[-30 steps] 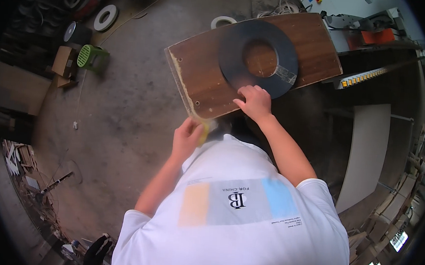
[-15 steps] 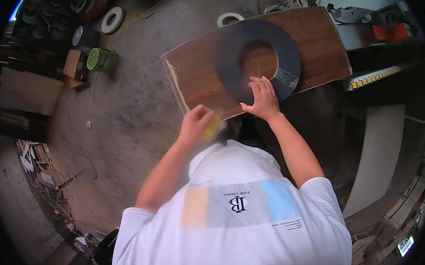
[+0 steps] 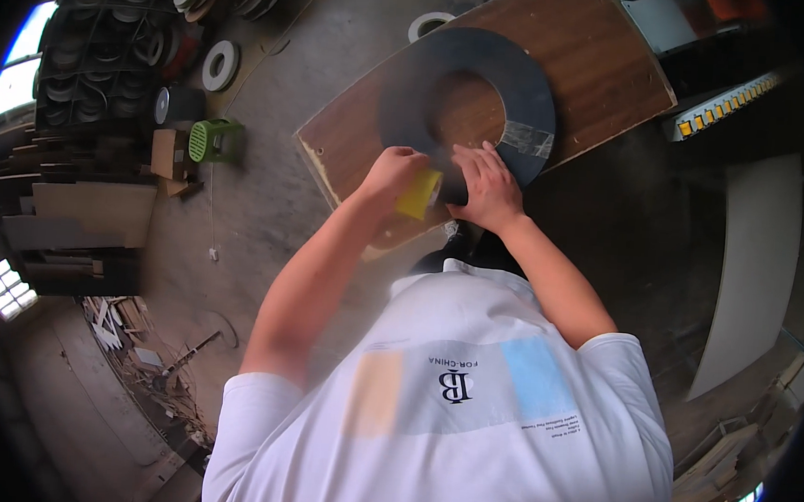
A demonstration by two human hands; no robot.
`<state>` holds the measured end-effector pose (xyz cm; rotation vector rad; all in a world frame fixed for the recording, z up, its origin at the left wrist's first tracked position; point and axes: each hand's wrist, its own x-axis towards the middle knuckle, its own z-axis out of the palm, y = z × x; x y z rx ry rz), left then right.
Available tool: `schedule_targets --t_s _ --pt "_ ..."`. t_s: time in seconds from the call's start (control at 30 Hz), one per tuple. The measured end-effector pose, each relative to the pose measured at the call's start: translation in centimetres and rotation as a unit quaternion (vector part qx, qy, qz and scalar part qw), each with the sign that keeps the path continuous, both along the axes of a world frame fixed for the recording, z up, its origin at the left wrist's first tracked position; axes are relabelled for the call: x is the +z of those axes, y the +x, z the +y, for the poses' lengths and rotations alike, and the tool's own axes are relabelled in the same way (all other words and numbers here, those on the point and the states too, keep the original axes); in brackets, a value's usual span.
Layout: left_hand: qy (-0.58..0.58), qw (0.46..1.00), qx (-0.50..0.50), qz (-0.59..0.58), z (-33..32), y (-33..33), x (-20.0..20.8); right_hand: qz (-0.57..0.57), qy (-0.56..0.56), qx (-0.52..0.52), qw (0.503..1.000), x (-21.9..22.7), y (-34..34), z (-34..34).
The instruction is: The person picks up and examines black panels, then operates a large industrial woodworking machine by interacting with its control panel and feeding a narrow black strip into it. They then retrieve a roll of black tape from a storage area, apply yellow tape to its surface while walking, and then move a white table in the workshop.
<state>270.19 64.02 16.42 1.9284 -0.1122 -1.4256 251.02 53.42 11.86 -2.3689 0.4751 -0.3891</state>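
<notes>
A large dark grey roll of edge banding [image 3: 528, 87] lies flat on a brown wooden board [image 3: 610, 79], its open centre showing the wood. A shiny clear tape patch [image 3: 527, 139] crosses its right side. My right hand [image 3: 490, 187] rests on the near part of the roll with fingers stretched out and thumb apart. Just left of it, my left hand [image 3: 396, 171] is closed on a yellow tape roll [image 3: 418, 194], slightly blurred, at the roll's near left edge. The fingertips of my left hand are partly hidden.
A white ring [image 3: 427, 24] sits behind the board. On the floor to the left are a green stool [image 3: 212, 141], a cardboard box [image 3: 172, 155] and another white ring [image 3: 220, 66]. A rack of dark rolls [image 3: 94, 52] stands far left; a pale panel [image 3: 754, 276] is at right.
My left hand has moved up and right with the yellow tape roll, close to my right hand. My right hand has shifted slightly left and nearer. The view has also shifted.
</notes>
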Motion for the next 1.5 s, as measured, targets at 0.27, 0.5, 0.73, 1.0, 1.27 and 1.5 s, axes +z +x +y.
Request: schedule_targets --t_s 0.27,0.5,0.73,1.0,1.27,1.5 --pt "-0.148 0.953 -0.244 -0.103 -0.2 2.0 -4.7 -0.040 0.042 -0.002 0.998 0.0 -0.2 -0.5" --pt "0.076 0.991 0.066 0.092 -3.9 0.9 -1.0 -0.051 0.029 -0.003 0.998 -0.6 -0.2 -0.7" --pt "0.033 0.978 0.105 0.175 -2.4 0.2 0.5 0.031 -0.015 0.001 0.999 0.2 0.4 -0.8" --pt "-0.164 0.982 0.044 -0.082 7.2 -4.8 2.0 0.012 -0.004 0.020 1.000 0.9 0.9 -0.9" --pt "-0.129 0.964 0.039 -0.231 14.9 -8.5 0.7 -0.010 -0.067 0.077 0.995 3.8 2.2 0.5" --pt "-0.332 0.927 0.156 -0.080 17.5 -5.2 12.3 0.058 0.224 0.007 0.973 16.6 3.1 2.6"
